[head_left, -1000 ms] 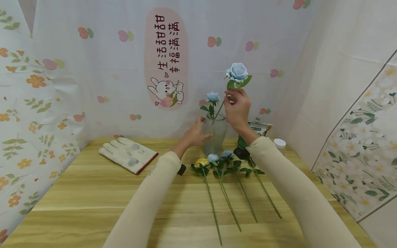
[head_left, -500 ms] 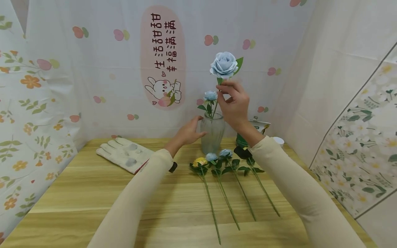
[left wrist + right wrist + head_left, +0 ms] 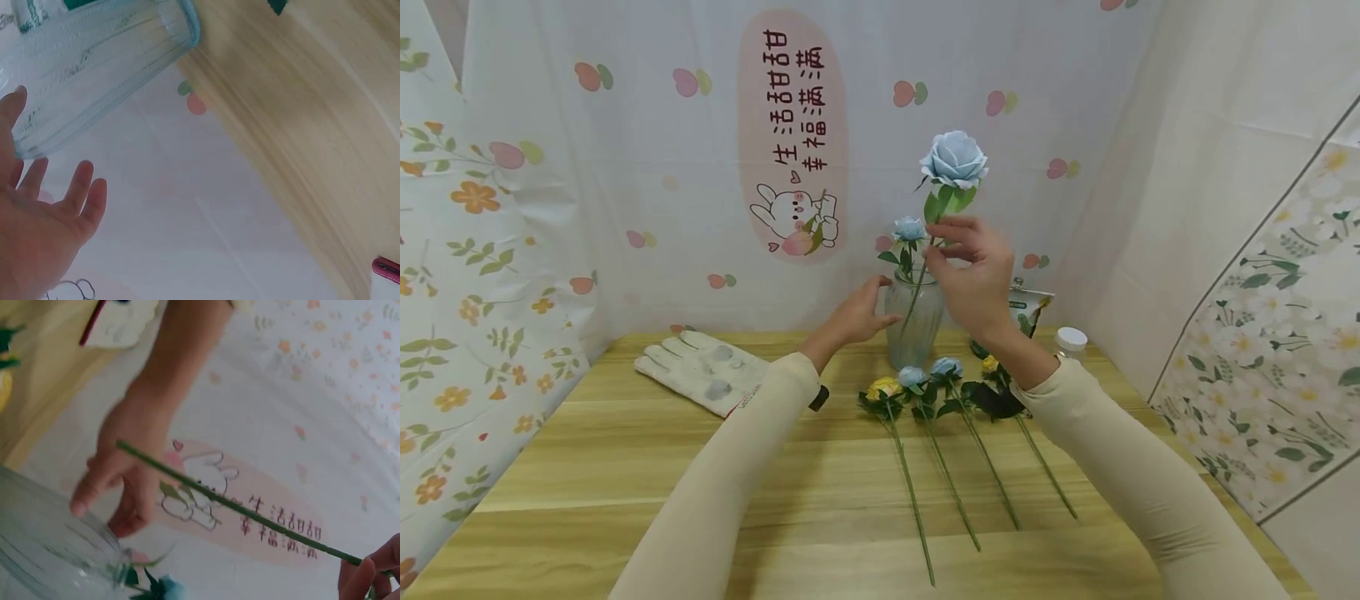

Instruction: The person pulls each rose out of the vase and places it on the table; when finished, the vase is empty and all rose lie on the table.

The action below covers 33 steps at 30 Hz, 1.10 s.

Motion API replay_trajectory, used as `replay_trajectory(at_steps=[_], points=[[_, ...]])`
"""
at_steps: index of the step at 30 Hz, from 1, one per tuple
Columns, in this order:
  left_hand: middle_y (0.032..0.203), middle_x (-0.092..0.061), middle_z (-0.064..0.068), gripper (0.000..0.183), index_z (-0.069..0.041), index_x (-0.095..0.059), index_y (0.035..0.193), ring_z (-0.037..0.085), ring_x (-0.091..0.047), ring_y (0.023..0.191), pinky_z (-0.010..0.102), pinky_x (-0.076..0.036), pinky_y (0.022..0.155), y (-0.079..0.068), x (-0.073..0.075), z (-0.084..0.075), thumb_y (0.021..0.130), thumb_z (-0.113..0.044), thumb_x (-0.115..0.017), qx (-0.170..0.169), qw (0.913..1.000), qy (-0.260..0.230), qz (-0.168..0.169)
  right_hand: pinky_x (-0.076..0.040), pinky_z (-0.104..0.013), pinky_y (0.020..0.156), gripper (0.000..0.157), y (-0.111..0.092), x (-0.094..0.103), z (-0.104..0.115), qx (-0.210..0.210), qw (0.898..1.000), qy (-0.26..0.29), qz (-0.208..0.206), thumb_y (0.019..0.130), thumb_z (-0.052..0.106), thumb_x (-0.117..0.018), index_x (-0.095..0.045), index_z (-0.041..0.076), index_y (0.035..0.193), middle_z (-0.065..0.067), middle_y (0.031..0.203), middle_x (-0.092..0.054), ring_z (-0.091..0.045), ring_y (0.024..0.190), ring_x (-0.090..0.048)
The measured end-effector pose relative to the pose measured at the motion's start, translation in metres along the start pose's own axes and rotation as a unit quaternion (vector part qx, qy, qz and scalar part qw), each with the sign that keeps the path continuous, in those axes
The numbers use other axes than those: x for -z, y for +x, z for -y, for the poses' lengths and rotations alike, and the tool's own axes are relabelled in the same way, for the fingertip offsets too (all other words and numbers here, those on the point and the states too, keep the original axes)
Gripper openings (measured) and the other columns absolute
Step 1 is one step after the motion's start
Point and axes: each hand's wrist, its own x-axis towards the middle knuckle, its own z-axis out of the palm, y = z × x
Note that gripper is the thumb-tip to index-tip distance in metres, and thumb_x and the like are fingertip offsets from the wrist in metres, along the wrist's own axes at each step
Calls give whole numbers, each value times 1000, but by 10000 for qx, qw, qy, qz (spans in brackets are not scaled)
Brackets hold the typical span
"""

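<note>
My right hand (image 3: 973, 271) pinches the stem of a pale blue artificial rose (image 3: 957, 160), just below its leaves. The bloom points up, and the green stem (image 3: 244, 512) slants down with its lower end bare in the right wrist view; in the head view it overlaps the vase. The ribbed clear glass vase (image 3: 916, 337) stands upright with a smaller blue rose (image 3: 910, 229) in its mouth. My left hand (image 3: 859, 315) is at the vase's left side, thumb and fingers spread loosely, the thumb right at the glass in the left wrist view.
Several roses lie in a row, a yellow rose (image 3: 884, 388) and a blue rose (image 3: 947, 367) among them, stems toward me. A white work glove (image 3: 700, 371) lies left. Behind my right arm are a pouch (image 3: 1028, 308) and a white-capped bottle (image 3: 1071, 340). A printed curtain (image 3: 670, 208) hangs behind.
My right hand has carried the rose left and toward the vase, rising and then dipping slightly, with the stem now across the front of the glass. The left hand stays beside the vase.
</note>
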Motion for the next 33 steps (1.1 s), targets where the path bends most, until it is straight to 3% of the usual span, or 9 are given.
replay_trajectory(at_steps=[3, 6, 12, 16, 20, 24, 28, 31, 33], points=[[155, -37, 14, 65, -3, -32, 147, 28, -35, 142, 42, -29, 114, 1, 3, 1, 97, -28, -66, -29, 9999, -152, 67, -56, -25, 69, 20, -16, 2, 10, -776, 9960, 263, 346, 84, -13, -65, -74, -9, 101, -17, 105, -65, -38, 76, -69], [154, -38, 14, 63, -4, -33, 146, 28, -35, 142, 42, -29, 115, 2, 7, 1, 97, -27, -66, -58, 9997, -195, 132, -51, -22, 58, 21, -34, 7, 17, -1565, 9848, 268, 705, 86, -10, -64, -74, -6, 104, -15, 110, -65, -27, 67, -69], [153, -40, 15, 60, -3, -37, 146, 30, -36, 142, 43, -29, 114, 3, 15, 0, 98, -26, -65, -157, 9993, -100, 312, -32, -24, 40, 23, -67, 17, 23, -2925, 9411, 90, 1694, 89, -5, -66, -73, -3, 111, -18, 124, -61, -9, 43, -53], [151, -43, 15, 56, -3, -40, 143, 30, -39, 140, 43, -31, 114, 4, 19, 0, 98, -25, -64, -175, 9988, 34, 446, -31, -25, 41, 24, -86, 15, 24, -3466, 9111, 26, 2231, 89, -3, -69, -73, 0, 113, -19, 125, -62, -21, 61, -69], [149, -46, 16, 50, -1, -41, 142, 30, -40, 140, 41, -31, 113, 5, 23, 0, 100, -19, -60, -268, 9981, 120, 547, -43, -25, 49, 24, -105, 12, 23, -3758, 8924, -6, 2498, 86, -7, -71, -74, 0, 110, -20, 123, -63, -31, 82, -73], [148, -47, 17, 49, 0, -42, 142, 30, -40, 139, 41, -30, 114, 4, 27, 1, 101, -20, -60, -309, 9978, 127, 571, -54, -27, 59, 24, -125, 5, 20, -3835, 8770, 56, 2894, 84, -8, -72, -75, -2, 107, -20, 118, -66, -27, 79, -73], [148, -47, 17, 51, 0, -42, 141, 31, -40, 139, 42, -29, 114, 5, 28, 1, 100, -23, -61, -321, 9976, 106, 601, -48, -28, 54, 23, -141, -3, 17, -3913, 8597, 22, 3283, 84, -4, -74, -76, 1, 106, -17, 114, -67, -26, 71, -71], [148, -47, 17, 50, 0, -42, 141, 31, -40, 139, 42, -29, 114, 5, 29, 0, 100, -23, -61, -295, 9977, 47, 610, -42, -28, 50, 24, -150, -10, 14, -3965, 8496, 38, 3477, 84, -3, -74, -76, 3, 107, -14, 112, -68, -28, 78, -70], [148, -47, 17, 50, 1, -42, 141, 31, -40, 139, 42, -29, 114, 5, 28, 0, 100, -23, -60, -295, 9977, 33, 609, -47, -29, 58, 24, -154, -15, 11, -3972, 8452, -5, 3576, 83, -2, -75, -76, 2, 107, -12, 108, -69, -28, 92, -67]])
